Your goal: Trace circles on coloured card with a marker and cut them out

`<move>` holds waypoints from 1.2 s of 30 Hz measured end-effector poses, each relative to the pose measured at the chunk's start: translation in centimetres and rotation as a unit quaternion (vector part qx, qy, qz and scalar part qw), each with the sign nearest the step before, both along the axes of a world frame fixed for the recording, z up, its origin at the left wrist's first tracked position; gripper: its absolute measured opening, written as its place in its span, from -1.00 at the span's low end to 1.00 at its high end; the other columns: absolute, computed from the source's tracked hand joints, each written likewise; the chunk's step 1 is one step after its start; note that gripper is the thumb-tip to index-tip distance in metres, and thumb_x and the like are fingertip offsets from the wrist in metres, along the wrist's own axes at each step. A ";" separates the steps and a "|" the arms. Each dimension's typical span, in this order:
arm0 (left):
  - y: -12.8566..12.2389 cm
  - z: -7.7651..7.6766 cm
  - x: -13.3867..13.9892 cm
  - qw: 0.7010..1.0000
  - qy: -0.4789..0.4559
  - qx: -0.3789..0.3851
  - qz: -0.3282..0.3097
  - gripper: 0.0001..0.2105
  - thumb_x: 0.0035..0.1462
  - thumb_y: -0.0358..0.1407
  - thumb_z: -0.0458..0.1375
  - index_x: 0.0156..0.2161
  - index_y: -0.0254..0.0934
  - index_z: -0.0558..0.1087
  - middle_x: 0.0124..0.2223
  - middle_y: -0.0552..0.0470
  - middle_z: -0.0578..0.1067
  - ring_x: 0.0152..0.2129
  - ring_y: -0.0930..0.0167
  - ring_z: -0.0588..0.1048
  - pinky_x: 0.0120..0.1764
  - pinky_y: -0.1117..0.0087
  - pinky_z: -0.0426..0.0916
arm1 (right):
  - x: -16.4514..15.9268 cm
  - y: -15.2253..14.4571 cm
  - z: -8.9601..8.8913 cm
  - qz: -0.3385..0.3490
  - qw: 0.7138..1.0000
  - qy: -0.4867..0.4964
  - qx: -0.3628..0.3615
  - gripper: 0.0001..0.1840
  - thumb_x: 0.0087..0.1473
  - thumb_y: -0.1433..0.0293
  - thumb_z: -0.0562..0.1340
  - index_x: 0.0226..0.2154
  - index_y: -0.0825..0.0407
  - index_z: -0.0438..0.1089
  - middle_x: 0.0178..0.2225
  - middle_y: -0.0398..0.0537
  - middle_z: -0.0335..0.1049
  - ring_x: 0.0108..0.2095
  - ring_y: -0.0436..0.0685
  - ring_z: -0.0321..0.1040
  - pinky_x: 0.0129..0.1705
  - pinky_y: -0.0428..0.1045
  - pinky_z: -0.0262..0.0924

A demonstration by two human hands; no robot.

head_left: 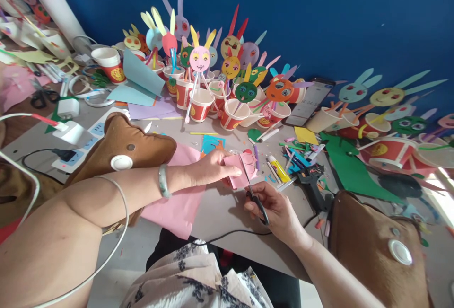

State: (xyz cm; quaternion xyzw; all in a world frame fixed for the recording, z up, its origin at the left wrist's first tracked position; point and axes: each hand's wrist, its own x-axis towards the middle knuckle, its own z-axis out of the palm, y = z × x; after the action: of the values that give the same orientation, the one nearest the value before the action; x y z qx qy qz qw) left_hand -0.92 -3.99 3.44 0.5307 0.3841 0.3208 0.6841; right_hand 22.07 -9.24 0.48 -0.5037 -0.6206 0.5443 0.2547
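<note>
My left hand [218, 167] pinches a small piece of pink paper [232, 178] above the table. Outlined shapes are drawn on the paper's right part. Black-handled scissors [260, 207] are in my right hand [275, 208], my fingers through the handles. Their blades reach up across the pink paper, between the held part and the drawn shapes. Under my left wrist lies a larger pink sheet [170, 211]. Just behind the paper are blue paper scraps [212, 143] and a purple marker [256, 156].
Paper cups with rabbit-faced figures [200, 59] line the blue wall. A glue gun [314, 187] and yellow glue stick [278, 168] lie right of my hands. Brown cushions [376, 246] flank me. A power strip [76, 152] sits left; a phone [308, 102] leans behind.
</note>
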 end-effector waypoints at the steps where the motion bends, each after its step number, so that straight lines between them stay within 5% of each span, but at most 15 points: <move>1: 0.0 -0.2 0.0 1.000 -0.001 0.005 -0.003 -0.86 0.02 -0.29 0.24 -0.48 -0.31 0.43 -0.49 0.06 0.49 -0.48 0.42 0.50 -0.39 0.44 0.41 | 0.0 0.0 0.0 -0.001 1.000 0.001 0.001 -0.43 -0.01 -0.15 0.39 -0.29 -0.03 0.34 -0.55 -0.20 0.36 -0.57 0.00 0.25 -0.49 -0.05 0.16; 8: 0.1 -1.4 0.1 0.999 -0.009 0.028 -0.028 -0.87 0.04 -0.26 0.24 -0.36 -0.31 0.52 -0.43 0.02 0.52 -0.34 0.36 0.54 -0.28 0.42 0.42 | 0.0 0.0 0.1 0.005 1.000 0.008 0.005 -0.49 0.02 -0.07 0.41 -0.28 -0.02 0.36 -0.57 -0.22 0.33 -0.58 -0.01 0.22 -0.50 -0.06 0.11; 12: 0.4 -1.0 -0.2 0.998 0.028 0.039 -0.033 -0.78 0.04 -0.21 0.33 -0.29 -0.32 0.52 -0.39 0.05 0.52 -0.40 0.42 0.48 -0.35 0.46 0.36 | 0.1 0.1 0.1 0.006 1.000 -0.012 0.020 -0.52 0.04 -0.05 0.40 -0.28 -0.02 0.37 -0.57 -0.22 0.34 -0.57 0.00 0.21 -0.49 -0.06 0.12; 15: 0.7 -0.5 -0.5 0.999 0.010 0.035 -0.024 -0.66 0.03 -0.17 0.38 -0.14 -0.31 0.50 -0.21 0.00 0.55 -0.24 0.40 0.50 -0.23 0.45 0.39 | 0.1 0.1 0.2 0.003 0.998 -0.041 0.057 -0.56 0.05 -0.02 0.39 -0.29 -0.01 0.36 -0.58 -0.23 0.32 -0.57 -0.01 0.17 -0.48 -0.06 0.10; 22: 1.5 -0.3 -1.2 0.995 -0.039 0.087 -0.001 -0.60 0.00 -0.39 0.31 0.01 -0.31 0.46 -0.03 -0.10 0.53 -0.29 0.47 0.51 -0.23 0.45 0.40 | 0.1 0.1 0.2 0.018 0.996 -0.063 0.058 -0.62 0.07 0.06 0.37 -0.27 -0.02 0.35 -0.62 -0.26 0.29 -0.58 -0.01 0.13 -0.48 -0.05 0.09; 30: 1.6 0.0 -1.7 0.985 -0.033 0.153 -0.075 -0.87 0.09 -0.49 0.19 -0.24 -0.31 0.54 -0.02 -0.12 0.61 -0.09 0.39 0.58 -0.14 0.45 0.45 | 0.0 0.2 0.5 0.026 0.995 -0.071 0.071 -0.67 0.07 0.12 0.38 -0.29 -0.01 0.37 -0.62 -0.28 0.27 -0.57 -0.02 0.10 -0.48 -0.06 0.06; 36: 2.0 -0.2 -2.1 0.972 0.016 0.211 -0.101 -0.72 0.10 -0.54 0.16 -0.13 -0.30 0.63 0.00 -0.09 0.65 0.04 0.35 0.57 0.12 0.36 0.42 | -0.1 0.2 0.7 0.027 0.994 -0.074 0.071 -0.70 0.04 0.16 0.39 -0.32 0.00 0.38 -0.58 -0.27 0.31 -0.55 -0.03 0.08 -0.47 -0.07 0.05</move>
State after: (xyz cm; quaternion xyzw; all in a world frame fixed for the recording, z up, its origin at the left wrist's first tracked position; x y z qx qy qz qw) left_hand -2.98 -2.01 3.28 0.7038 0.2629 0.3155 0.5796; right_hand 22.00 -9.00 1.15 -0.5064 -0.6879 0.4672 0.2282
